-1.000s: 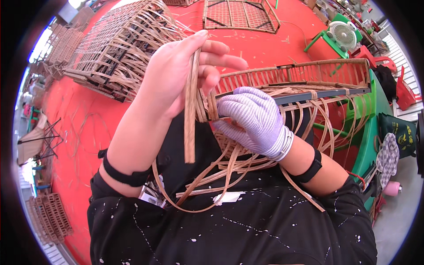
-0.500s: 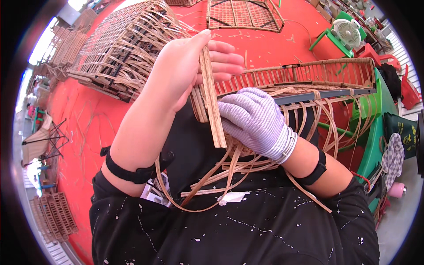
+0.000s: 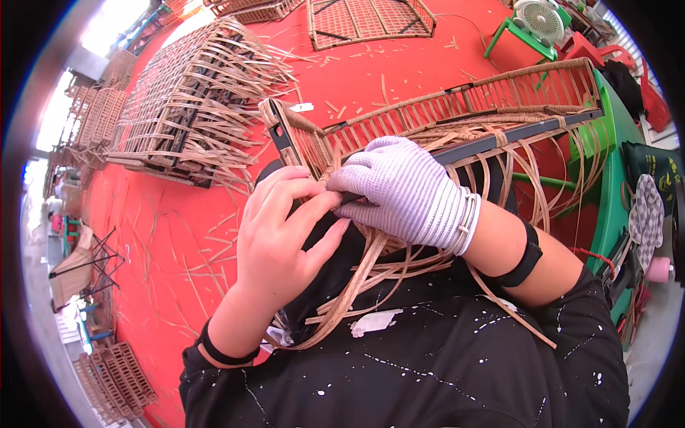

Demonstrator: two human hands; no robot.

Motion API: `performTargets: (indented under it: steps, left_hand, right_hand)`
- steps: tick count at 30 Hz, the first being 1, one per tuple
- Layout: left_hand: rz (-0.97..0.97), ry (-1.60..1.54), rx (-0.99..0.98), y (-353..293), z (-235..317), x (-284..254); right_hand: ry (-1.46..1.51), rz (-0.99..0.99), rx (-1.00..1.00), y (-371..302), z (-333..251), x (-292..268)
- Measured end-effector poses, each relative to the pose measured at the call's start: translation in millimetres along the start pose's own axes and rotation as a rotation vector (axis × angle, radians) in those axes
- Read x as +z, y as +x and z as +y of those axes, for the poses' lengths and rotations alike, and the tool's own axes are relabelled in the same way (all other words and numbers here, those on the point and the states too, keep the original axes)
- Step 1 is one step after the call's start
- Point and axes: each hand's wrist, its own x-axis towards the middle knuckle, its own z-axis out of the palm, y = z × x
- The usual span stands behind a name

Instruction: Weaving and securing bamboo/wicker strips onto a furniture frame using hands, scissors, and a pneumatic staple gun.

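Note:
My bare left hand [image 3: 282, 232] is bent closed at the corner of a half-woven wicker frame [image 3: 499, 96], its fingertips meeting those of my right hand. What it pinches is hidden behind the fingers. My right hand [image 3: 410, 189], in a pale lilac knit glove, curls over the dark metal bar [image 3: 492, 139] of that frame near the same corner. Loose tan wicker strips [image 3: 364, 267] hang below both hands across my lap. More strips dangle from the bar to the right. A woven short side [image 3: 303, 135] rises just beyond my fingers.
A large wicker basket [image 3: 178, 93] with loose strip ends stands far left on the red floor [image 3: 150, 221]. Another woven panel [image 3: 371, 21] lies at the back. A fan [image 3: 539, 21] sits on a green stool far right. A green chair [image 3: 610, 150] stands close on my right.
My left hand, raised with spread fingers beside upright wicker strips, has come down and closed beside my right hand. The right hand has stayed at the bar. The view has shifted slightly.

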Motion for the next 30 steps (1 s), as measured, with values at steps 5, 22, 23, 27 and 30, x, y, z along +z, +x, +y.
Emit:
performTargets:
  steps: [5,22,23,27,30]
  left_hand:
    - [0.011,0.074,-0.036,-3.7,2.9,1.1]
    - [-0.078,0.086,-0.019,9.9,-2.2,-4.9]
    - [-0.088,0.099,-0.012,10.4,-2.5,-5.9]
    - [-0.122,0.083,-0.034,11.3,-4.8,-7.0]
    - [-0.139,0.085,-0.035,11.5,-6.2,-6.8]
  right_hand:
    - [-0.001,-0.163,0.062,7.9,2.9,-7.3]
    - [0.016,0.195,0.004,-4.5,-14.3,-13.3]
    - [0.013,0.315,-0.05,-12.1,-19.9,-15.2]
    - [0.229,-0.025,-0.097,-43.8,-34.0,-17.9]
    - [0.449,-0.233,0.306,-48.2,-28.0,-5.3]
